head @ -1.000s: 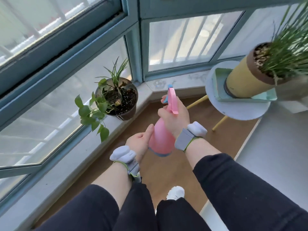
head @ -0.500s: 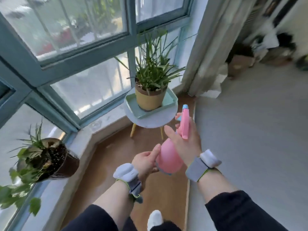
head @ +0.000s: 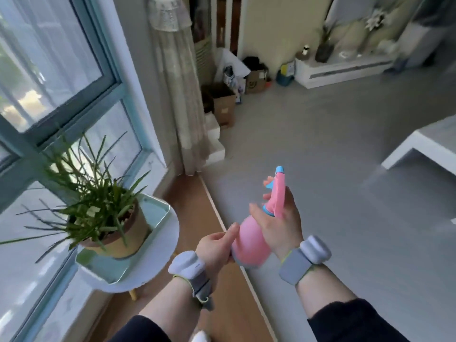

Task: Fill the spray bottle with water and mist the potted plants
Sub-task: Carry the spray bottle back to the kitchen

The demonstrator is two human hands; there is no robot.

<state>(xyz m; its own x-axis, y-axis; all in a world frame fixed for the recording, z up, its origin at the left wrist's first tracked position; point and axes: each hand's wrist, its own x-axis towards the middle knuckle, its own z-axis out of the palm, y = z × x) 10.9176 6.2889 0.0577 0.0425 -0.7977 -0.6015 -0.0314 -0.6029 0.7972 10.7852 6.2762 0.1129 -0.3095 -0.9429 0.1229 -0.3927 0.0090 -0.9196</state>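
Note:
The pink spray bottle with a blue nozzle sits in front of me at mid-frame, pointing away toward the room. My right hand grips its neck, fingers round the trigger. My left hand holds the bottle's lower body from the left, thumb lying against it. A spiky green plant in a yellow pot stands on a pale green tray on a small round white table at the left, by the window.
Teal-framed windows fill the left side, with a curtain beside them. Cardboard boxes and bags line the far wall. A white low table is at the right. Grey floor stretches ahead.
The view has swung right from the window corner into the room. The leafy dark pot on the sill has left view. Both hands keep holding the bottle.

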